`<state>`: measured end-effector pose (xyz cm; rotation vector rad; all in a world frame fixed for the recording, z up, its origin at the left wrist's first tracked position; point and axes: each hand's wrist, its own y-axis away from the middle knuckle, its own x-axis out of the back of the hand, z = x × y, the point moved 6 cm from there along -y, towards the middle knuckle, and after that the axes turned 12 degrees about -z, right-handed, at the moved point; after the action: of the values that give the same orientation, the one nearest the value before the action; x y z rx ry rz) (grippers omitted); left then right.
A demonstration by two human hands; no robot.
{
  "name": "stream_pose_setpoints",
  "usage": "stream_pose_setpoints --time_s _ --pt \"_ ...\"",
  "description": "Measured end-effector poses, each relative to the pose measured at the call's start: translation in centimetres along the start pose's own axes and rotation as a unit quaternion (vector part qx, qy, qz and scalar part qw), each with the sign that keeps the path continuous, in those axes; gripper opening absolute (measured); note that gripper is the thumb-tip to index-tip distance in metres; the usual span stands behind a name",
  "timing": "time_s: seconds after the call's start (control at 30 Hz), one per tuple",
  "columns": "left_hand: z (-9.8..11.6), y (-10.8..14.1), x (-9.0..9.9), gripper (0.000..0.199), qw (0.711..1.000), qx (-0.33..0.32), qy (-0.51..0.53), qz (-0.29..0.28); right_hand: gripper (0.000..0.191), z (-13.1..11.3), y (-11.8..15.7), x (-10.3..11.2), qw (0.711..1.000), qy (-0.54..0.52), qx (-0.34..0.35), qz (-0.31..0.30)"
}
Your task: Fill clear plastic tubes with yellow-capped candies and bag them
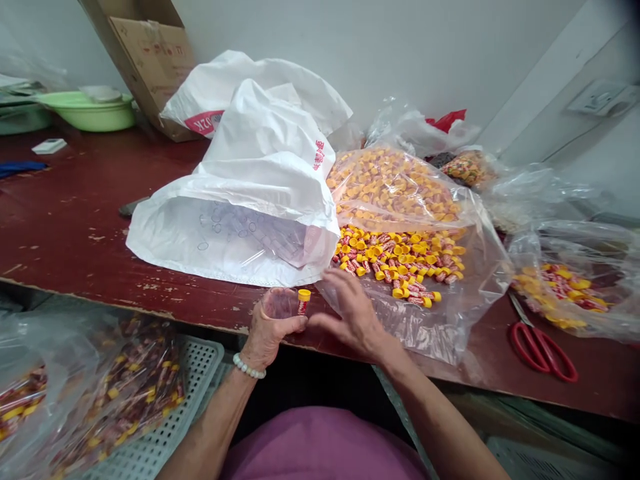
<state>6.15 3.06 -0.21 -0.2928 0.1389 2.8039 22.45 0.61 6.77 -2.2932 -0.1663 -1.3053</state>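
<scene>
My left hand (270, 333), with a beaded bracelet at the wrist, is closed round a clear plastic tube and a small red tube with a yellow cap (303, 303). Just to its right, my right hand (353, 313) has its fingers apart and holds nothing visible. Beyond my hands lies an open white sack (280, 160) with clear tubes (275, 237) inside. On its right, a clear plastic bag (440, 327) spills many yellow-capped red tubes (395, 257) onto its near part.
Red-handled scissors (545, 353) lie at the right, near another bag of yellow and red pieces (570, 287). A green basin (93, 110) and cardboard box (155, 63) stand at the back left. Below the table's edge, a perforated crate (200, 360) holds bagged tubes.
</scene>
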Motion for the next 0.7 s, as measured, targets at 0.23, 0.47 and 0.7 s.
stream_pose_setpoints --time_s 0.23,0.47,0.7 --pt "0.9 0.2 -0.3 0.044 0.997 -0.039 -0.071 -0.02 0.022 10.7 0.1 -0.1 0.958 0.212 -0.193 -0.006" --pt "1.4 0.7 -1.4 0.04 0.985 -0.063 -0.154 -0.045 0.026 7.0 1.0 2.5 0.977 0.023 -0.181 0.105" --pt "2.0 0.9 -2.4 0.037 0.956 -0.088 -0.272 -0.069 0.033 -3.1 0.0 1.8 0.991 -0.114 0.055 -0.031"
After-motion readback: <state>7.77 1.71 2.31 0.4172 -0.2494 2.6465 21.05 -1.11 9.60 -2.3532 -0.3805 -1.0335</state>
